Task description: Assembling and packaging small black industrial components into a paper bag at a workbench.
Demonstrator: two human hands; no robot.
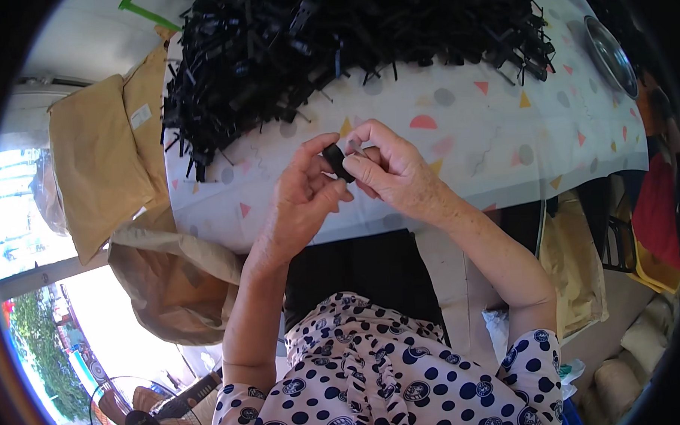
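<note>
Both hands are up over the near edge of the surface (457, 133), and between them sits a small black plastic part (338, 161). The left hand (303, 195) has its thumb and forefinger closed on the part's left side, the remaining fingers curled underneath. The right hand (395, 169) meets it from the other side, fingertips pinched against the same part, thumb tucked beneath. So the part is clamped from both sides, held just above the patterned white cloth covering the surface, nearer to the person than the big heap.

That heap of black plastic pieces (349, 40) sprawls across the far side of the surface, beyond the part, with thin prongs sticking out along its edge. A metal bowl (610, 53) rests at the far right of the surface, well apart from the part. Left of the surface, brown paper sacks (98, 161) lean together. A fan (137, 414) stands low at the left, near the person's dotted sleeve.
</note>
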